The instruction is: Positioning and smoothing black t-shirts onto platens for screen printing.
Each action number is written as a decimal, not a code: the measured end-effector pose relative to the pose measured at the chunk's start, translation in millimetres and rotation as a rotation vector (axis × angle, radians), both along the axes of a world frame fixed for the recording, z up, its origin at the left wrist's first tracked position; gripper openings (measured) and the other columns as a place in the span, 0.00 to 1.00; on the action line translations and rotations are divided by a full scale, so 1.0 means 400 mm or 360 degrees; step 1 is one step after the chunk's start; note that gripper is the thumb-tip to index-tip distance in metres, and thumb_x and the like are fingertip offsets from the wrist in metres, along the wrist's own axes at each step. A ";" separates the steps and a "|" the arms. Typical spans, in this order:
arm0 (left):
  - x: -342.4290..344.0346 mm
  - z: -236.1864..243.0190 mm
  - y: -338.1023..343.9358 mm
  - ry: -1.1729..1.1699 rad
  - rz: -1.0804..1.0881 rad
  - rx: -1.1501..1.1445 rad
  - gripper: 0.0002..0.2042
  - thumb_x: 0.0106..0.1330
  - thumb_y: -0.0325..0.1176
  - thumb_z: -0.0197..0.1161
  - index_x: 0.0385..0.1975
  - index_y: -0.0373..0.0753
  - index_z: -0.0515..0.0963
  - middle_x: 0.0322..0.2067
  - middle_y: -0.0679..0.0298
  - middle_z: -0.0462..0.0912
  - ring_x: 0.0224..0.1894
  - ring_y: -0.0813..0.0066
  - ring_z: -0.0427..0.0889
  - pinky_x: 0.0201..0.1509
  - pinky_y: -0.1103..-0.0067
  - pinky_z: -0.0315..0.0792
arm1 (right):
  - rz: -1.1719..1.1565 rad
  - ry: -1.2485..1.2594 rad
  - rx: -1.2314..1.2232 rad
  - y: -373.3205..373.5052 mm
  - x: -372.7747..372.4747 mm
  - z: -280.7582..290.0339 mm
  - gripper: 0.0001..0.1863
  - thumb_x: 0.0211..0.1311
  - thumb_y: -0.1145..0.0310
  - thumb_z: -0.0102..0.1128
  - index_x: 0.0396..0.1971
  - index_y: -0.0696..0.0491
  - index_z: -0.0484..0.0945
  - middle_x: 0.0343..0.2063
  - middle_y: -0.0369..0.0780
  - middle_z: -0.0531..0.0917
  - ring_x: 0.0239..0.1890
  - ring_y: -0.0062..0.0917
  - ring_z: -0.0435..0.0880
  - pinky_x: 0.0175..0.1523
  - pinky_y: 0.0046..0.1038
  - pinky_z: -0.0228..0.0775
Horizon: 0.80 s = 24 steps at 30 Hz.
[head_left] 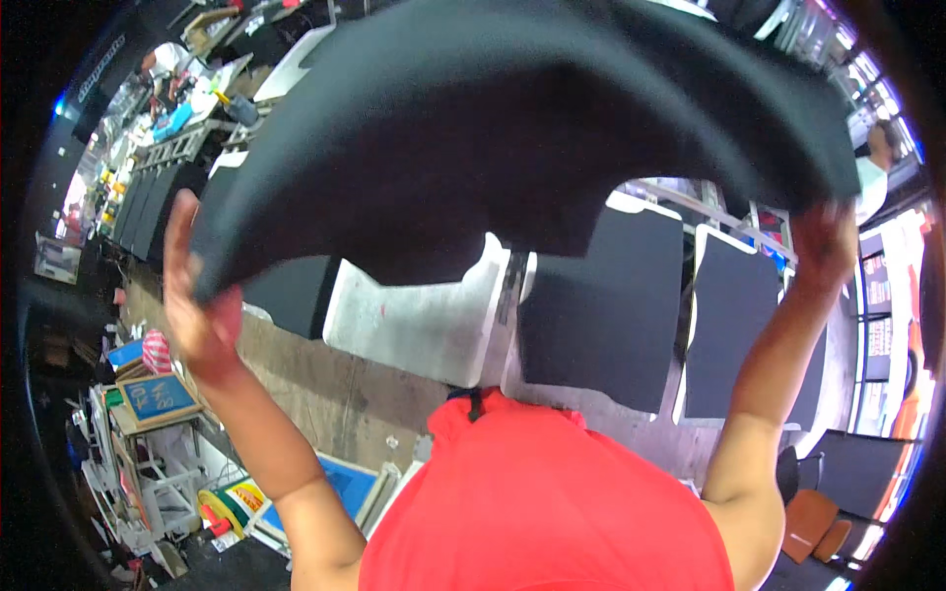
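While both arms reach up in the head view, a big black cloth (473,128) bends like a hill above and past the white board (414,325). The left hand (202,305) is out to the left of that board, one finger pointing up, and seems to pinch a bottom corner of the cloth. The right hand (826,241), far to the right of the board, seems to grip the other corner, but its fingers are blurry and partly hidden. The cloth covers the board's far edge from sight, and I cannot tell if the two touch.

Just right of the white board lies a flat dark piece (601,305), and a second dark piece (729,315) lies farther right. If one hand let go too soon, the cloth could drop crooked and land on those. Its middle is loose and bent, so it might fold under or trap air and get wrinkles. Another person (872,182) is far to the right of the board, near the right hand, so a wide swing might bump them.
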<state>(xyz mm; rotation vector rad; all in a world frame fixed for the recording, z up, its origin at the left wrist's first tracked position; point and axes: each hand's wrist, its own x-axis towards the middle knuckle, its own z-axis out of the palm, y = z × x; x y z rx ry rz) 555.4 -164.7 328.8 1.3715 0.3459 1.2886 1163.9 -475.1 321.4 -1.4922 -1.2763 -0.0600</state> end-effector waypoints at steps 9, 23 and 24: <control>-0.176 -0.584 -0.252 0.1584 -0.0029 -0.0958 0.24 0.51 0.14 0.62 0.50 0.38 0.77 0.31 0.73 0.81 0.29 0.89 0.73 0.36 0.88 0.70 | 0.0287 0.0783 -0.1055 -0.198 -0.385 -0.499 0.14 0.55 0.63 0.61 0.32 0.59 0.83 0.58 0.45 0.73 0.63 0.36 0.67 0.68 0.35 0.51; -0.223 -0.891 -0.436 0.2336 -0.0226 -0.1048 0.14 0.53 0.27 0.72 0.39 0.32 0.79 0.20 0.72 0.74 0.23 0.85 0.69 0.29 0.83 0.68 | -0.0192 0.1522 -0.1794 -0.354 -0.464 -0.812 0.11 0.56 0.82 0.53 0.38 0.59 0.81 0.31 0.31 0.81 0.34 0.16 0.78 0.42 0.19 0.70; -0.211 -0.879 -0.431 0.2281 -0.0222 -0.0997 0.13 0.53 0.27 0.72 0.36 0.32 0.78 0.20 0.72 0.72 0.22 0.85 0.68 0.28 0.83 0.67 | -0.0147 0.1478 -0.1813 -0.358 -0.457 -0.814 0.11 0.56 0.82 0.54 0.39 0.58 0.81 0.29 0.31 0.82 0.32 0.16 0.78 0.41 0.19 0.69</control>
